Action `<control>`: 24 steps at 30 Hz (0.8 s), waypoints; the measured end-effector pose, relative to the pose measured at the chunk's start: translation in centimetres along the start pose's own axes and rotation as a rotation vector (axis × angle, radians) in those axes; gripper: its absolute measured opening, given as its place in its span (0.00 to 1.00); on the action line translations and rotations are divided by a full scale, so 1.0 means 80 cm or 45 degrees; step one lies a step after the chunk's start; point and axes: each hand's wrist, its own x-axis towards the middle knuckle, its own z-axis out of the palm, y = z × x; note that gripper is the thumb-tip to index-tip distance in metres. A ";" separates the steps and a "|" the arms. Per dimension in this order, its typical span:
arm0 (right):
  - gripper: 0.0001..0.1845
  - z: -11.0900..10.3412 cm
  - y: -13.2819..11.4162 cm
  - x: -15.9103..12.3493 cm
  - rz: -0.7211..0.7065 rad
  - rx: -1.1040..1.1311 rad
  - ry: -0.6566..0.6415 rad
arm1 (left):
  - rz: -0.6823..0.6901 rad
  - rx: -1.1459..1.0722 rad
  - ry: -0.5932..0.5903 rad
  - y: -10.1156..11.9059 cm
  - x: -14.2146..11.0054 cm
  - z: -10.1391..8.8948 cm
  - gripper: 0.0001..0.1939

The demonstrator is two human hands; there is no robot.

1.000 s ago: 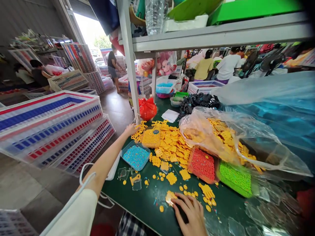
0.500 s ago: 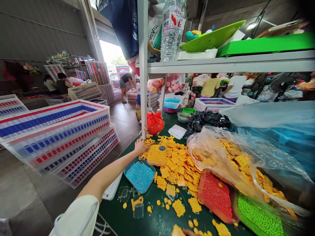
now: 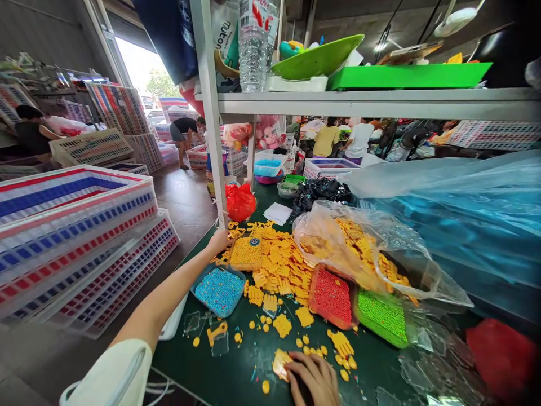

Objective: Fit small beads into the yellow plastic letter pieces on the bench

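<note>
Green table (image 3: 236, 372) strewn with yellow pieces (image 3: 281, 265)

I count four bead trays: yellow (image 3: 246, 253), blue (image 3: 218, 290), red (image 3: 332, 296) and green (image 3: 381, 317). I see one red bag (image 3: 239, 201) and my two hands (image 3: 219, 241) (image 3: 311, 380).

On the tabletop (image 3: 236, 372), the heap of parts (image 3: 281, 262) sits mid-left, with one bead tray (image 3: 246, 254) on its left edge and another bead tray (image 3: 218, 291) just in front of that. Left hand (image 3: 220, 241) lies at the heap's far-left corner, beside the shelf post (image 3: 209, 113). To the right of the heap, two more trays (image 3: 332, 296) side by side, half under the bag (image 3: 372, 254). Right hand (image 3: 310, 378) is at the near edge, on a loose part (image 3: 279, 363). Behind the heap, a knotted bag (image 3: 239, 201). Crates (image 3: 76, 242) stand off to the left on the floor. The shelf (image 3: 372, 104) runs overhead.
</note>
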 end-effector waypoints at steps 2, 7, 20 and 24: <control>0.11 -0.002 0.001 -0.002 -0.002 0.049 -0.026 | -0.004 -0.039 0.004 0.004 0.001 -0.015 0.15; 0.11 -0.014 0.004 0.002 -0.040 0.080 -0.105 | 0.058 -0.182 0.078 0.036 -0.002 -0.064 0.17; 0.09 -0.031 0.002 0.009 -0.097 0.065 -0.153 | 0.698 -0.495 -0.145 0.214 -0.154 -0.001 0.19; 0.10 -0.029 0.007 0.007 -0.112 0.067 -0.181 | 0.704 -0.504 -0.082 0.177 -0.129 -0.022 0.18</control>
